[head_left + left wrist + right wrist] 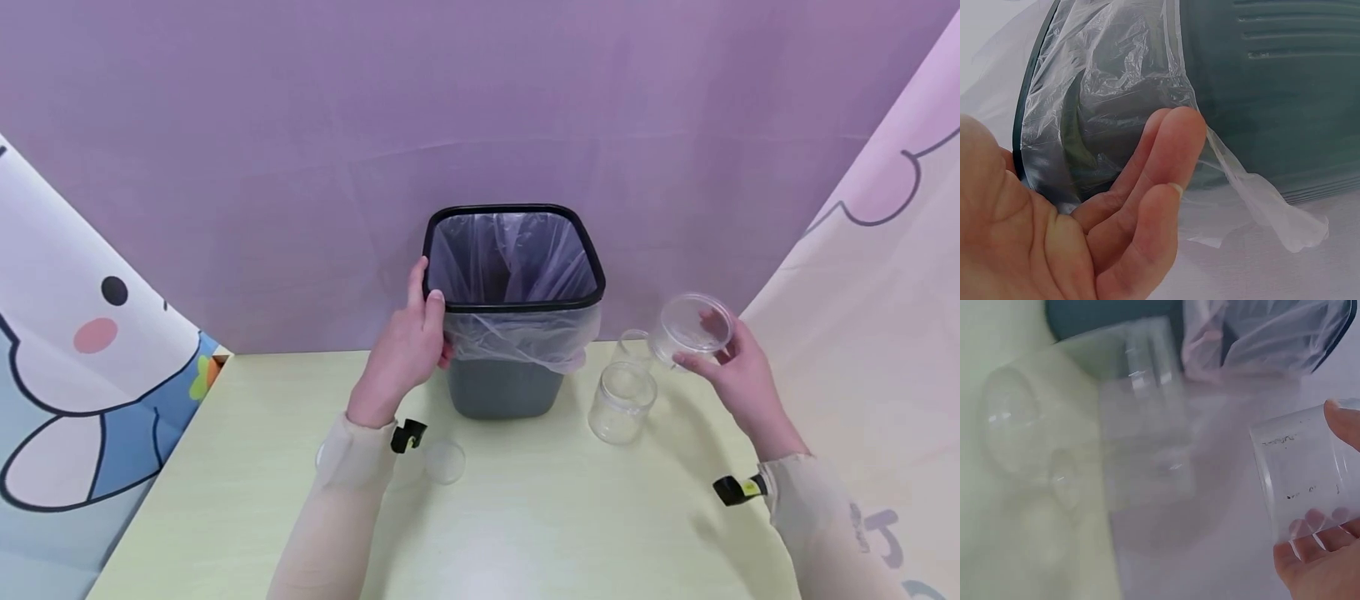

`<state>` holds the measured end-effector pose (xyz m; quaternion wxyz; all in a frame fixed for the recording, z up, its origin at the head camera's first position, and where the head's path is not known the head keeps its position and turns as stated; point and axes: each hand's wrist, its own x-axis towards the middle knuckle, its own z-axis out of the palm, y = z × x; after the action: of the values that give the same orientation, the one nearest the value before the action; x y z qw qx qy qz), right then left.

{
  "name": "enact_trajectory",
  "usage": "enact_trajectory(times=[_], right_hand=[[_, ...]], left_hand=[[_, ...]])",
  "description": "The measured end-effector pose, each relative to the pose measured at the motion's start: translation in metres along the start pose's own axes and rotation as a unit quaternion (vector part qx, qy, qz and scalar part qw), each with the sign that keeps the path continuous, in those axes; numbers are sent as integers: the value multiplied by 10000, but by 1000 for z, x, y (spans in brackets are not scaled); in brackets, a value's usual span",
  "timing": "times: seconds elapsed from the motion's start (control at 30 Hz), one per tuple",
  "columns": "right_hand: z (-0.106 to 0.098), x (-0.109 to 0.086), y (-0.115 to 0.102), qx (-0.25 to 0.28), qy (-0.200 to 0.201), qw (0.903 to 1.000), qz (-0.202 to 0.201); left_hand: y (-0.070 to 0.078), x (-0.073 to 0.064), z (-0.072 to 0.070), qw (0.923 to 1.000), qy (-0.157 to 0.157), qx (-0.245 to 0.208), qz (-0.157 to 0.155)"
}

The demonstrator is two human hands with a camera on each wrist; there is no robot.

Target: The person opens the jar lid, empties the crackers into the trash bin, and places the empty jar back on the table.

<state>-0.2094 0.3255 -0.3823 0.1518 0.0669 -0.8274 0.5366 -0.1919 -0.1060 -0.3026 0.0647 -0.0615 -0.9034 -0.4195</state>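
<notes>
A grey trash bin (pixel 502 392) with a black rim stands upright at the back of the table, lined with a clear plastic bag (pixel 517 337) folded over its rim. My left hand (pixel 405 354) grips the rim at the left front corner; in the left wrist view several curled fingers (pixel 1166 150) lie by the bag. My right hand (pixel 746 379) holds a clear jar (pixel 690 325) off the table, right of the bin, tilted. Dark marks show on this jar (pixel 1300 462) in the right wrist view. Below it stands another clear jar (pixel 621 408), with a narrower clear container (pixel 634 343) behind.
A round clear lid (pixel 445 462) lies on the pale yellow table (pixel 525 517), right of my left forearm. Something clear peeks out left of that sleeve, mostly hidden. A purple cloth (pixel 315 167) hangs behind the bin, and printed cloths (pixel 885 333) flank both sides.
</notes>
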Motion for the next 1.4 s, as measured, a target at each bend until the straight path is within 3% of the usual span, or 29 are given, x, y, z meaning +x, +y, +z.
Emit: enact_trajectory(times=[0.3, 0.6, 0.87, 1.4], right_hand=[[0, -22, 50, 130, 311, 9983, 475], [6, -43, 84, 122, 113, 9957, 916], [11, -54, 96, 109, -152, 9912, 1314], [21, -63, 111, 9, -531, 9871, 1509]], left_hand=[[-2, -1, 0, 10000, -5, 57, -29], [-3, -3, 0, 10000, 20, 47, 13], [-2, -2, 0, 10000, 55, 36, 56], [0, -2, -1, 9999, 69, -4, 97]])
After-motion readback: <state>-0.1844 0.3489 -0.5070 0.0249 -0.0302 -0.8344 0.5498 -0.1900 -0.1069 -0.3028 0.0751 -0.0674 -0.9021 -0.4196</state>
